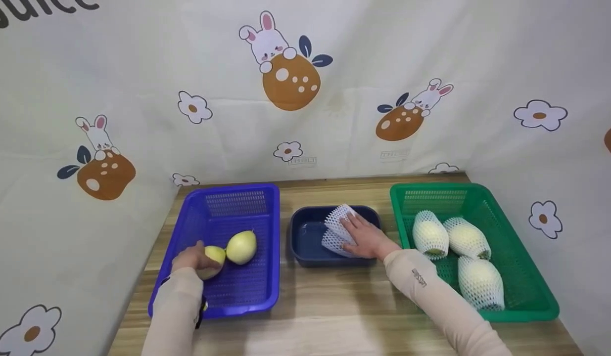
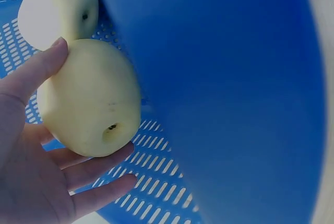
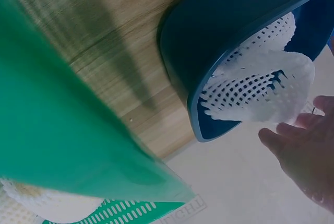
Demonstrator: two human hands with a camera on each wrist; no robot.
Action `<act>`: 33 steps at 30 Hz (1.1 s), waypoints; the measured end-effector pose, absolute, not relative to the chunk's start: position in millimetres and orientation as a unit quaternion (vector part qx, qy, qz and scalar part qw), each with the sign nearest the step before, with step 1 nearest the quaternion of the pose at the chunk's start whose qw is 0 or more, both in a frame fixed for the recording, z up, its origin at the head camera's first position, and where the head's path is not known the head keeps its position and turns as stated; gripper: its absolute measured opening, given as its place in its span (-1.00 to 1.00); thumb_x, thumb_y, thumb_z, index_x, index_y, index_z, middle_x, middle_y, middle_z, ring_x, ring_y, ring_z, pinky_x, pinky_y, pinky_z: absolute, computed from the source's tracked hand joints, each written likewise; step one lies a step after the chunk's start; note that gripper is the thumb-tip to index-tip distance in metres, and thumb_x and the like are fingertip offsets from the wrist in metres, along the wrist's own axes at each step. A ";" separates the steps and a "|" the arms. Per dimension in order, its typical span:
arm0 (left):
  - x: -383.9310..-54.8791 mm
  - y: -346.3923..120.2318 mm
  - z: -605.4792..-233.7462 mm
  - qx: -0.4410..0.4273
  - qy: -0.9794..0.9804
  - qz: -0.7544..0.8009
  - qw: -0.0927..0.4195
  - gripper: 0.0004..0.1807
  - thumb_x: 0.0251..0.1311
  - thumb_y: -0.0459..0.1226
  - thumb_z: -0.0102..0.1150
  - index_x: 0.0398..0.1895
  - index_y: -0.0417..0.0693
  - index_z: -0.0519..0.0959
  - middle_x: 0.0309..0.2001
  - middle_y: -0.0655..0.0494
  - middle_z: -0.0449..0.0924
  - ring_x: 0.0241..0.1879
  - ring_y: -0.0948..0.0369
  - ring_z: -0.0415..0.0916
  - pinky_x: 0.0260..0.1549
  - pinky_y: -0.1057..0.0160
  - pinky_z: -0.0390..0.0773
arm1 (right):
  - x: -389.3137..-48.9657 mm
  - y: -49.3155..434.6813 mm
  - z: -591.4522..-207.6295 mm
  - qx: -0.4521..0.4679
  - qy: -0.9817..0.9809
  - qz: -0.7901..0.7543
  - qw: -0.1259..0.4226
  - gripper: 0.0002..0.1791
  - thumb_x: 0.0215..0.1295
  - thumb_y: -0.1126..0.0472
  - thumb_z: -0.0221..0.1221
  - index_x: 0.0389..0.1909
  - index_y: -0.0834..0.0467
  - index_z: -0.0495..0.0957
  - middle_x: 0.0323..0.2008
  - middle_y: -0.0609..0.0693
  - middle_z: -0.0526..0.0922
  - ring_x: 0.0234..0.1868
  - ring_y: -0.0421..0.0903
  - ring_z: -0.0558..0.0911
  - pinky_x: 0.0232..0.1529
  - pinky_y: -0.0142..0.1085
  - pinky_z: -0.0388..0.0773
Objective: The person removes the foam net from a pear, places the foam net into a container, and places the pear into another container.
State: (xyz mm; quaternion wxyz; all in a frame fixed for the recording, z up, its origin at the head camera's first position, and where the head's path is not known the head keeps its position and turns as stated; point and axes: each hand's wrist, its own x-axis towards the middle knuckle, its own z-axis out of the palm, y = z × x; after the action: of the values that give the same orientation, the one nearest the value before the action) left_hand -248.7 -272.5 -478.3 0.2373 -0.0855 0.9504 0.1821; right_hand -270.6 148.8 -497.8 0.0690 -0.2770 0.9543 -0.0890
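Observation:
My left hand (image 1: 192,258) is inside the blue basket at a pale yellow pear (image 2: 91,98). In the left wrist view its thumb touches the pear's upper side, while the other fingers extend loosely along and below it. A second pear (image 1: 242,247) lies right beside the first. My right hand (image 1: 367,237) is over the dark blue tub (image 1: 305,249), fingers extended beside the white foam nets (image 1: 341,222). In the right wrist view, its fingertips (image 3: 269,138) are close to a crumpled foam net (image 3: 250,93) lying in the tub.
The blue basket (image 1: 274,237) stands on the left of the wooden table (image 1: 305,316). At the right a green basket (image 1: 525,277) holds several pears in foam nets (image 1: 481,282). A printed cloth (image 1: 226,59) hangs behind and along the sides.

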 end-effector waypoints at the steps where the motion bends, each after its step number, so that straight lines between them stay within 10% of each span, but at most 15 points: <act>1: -247.5 -271.8 -478.2 -0.086 0.950 0.182 0.239 0.08 -0.14 0.00 0.25 0.26 -0.46 -0.11 0.17 -0.49 0.00 0.13 -0.36 -0.06 0.02 -0.23 0.03 | -270.1 148.7 -497.5 -0.272 0.955 -0.088 0.080 -0.26 0.22 -0.08 -0.01 0.29 0.26 0.04 0.28 0.27 -0.01 0.27 0.21 -0.04 0.13 0.03 0.08; 33: -240.8 -261.4 -484.8 -0.054 0.962 0.147 0.223 -0.06 -0.21 -0.13 0.30 0.19 -0.47 0.09 0.06 -0.47 0.21 0.05 -0.31 0.16 -0.07 -0.22 0.18 | -268.5 148.0 -491.4 -0.267 0.959 -0.079 0.044 -0.34 0.19 -0.07 0.03 0.23 0.21 0.21 0.25 0.25 0.09 0.21 0.27 0.08 0.05 0.11 0.15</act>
State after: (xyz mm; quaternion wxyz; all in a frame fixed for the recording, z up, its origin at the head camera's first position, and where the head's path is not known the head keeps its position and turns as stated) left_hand -240.8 -261.4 -484.8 0.2235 -0.0541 0.9621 0.1466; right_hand -268.5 148.0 -491.4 0.0440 -0.2673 0.9594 -0.0789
